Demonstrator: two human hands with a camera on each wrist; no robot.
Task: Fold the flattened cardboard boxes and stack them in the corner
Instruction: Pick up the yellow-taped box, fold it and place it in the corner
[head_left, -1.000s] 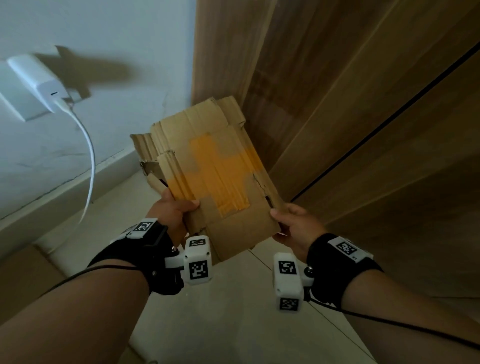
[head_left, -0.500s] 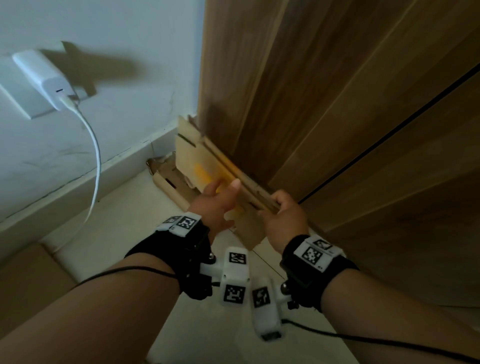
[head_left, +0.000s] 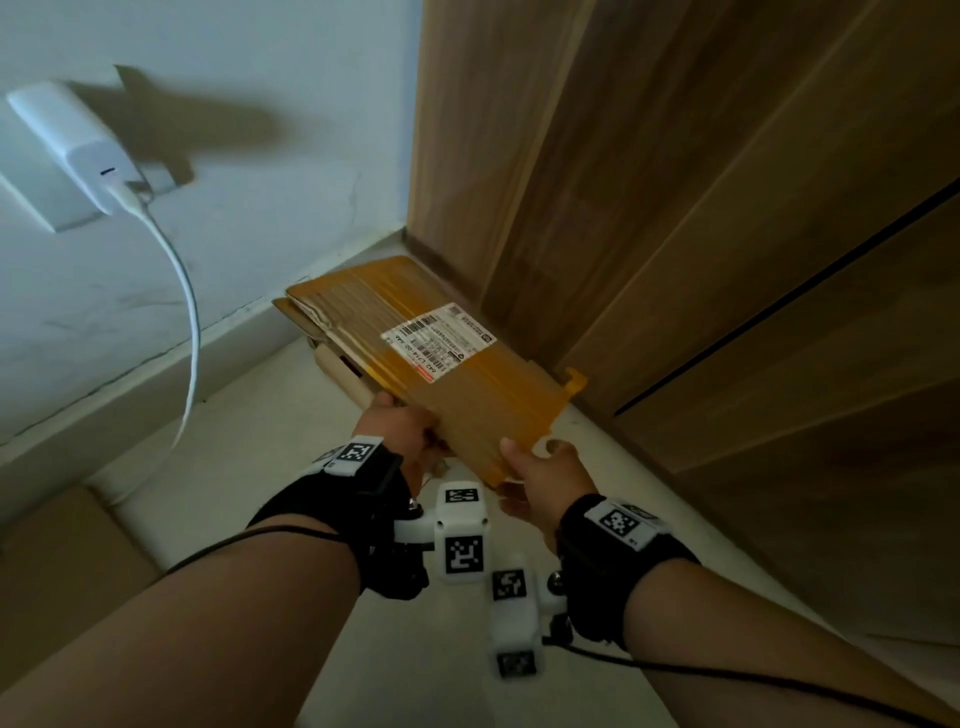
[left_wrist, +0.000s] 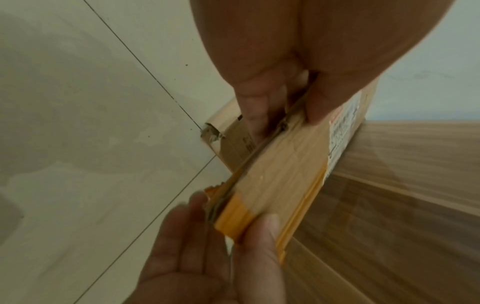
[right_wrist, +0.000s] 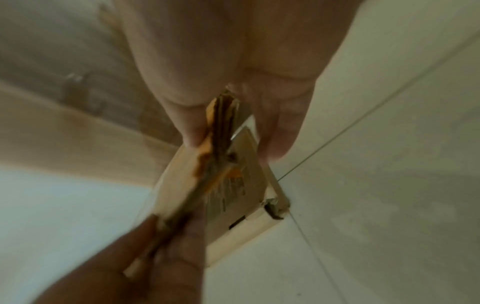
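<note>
From the head camera, the folded cardboard box (head_left: 447, 369), taped in orange and bearing a shipping label (head_left: 439, 340), lies tilted into the corner where the white wall (head_left: 208, 130) meets the wood panel (head_left: 675, 208), its far end over another cardboard piece (head_left: 332, 358) on the floor (head_left: 260, 467). The left hand (head_left: 400, 431) pinches the near left corner and the right hand (head_left: 545, 475) clasps the near right corner. In the left wrist view, the thumb lies on the top face and the fingers (left_wrist: 257, 115) curl beneath the layered edge. In the right wrist view, blurred, thumb and fingers (right_wrist: 275, 133) grip the ragged edge from either side. The box looks light and fairly stiff, though its torn edges seem likely to crumple and the tape may be slick; holding at the corners, on bare cardboard, probably keeps the layers together.
</note>
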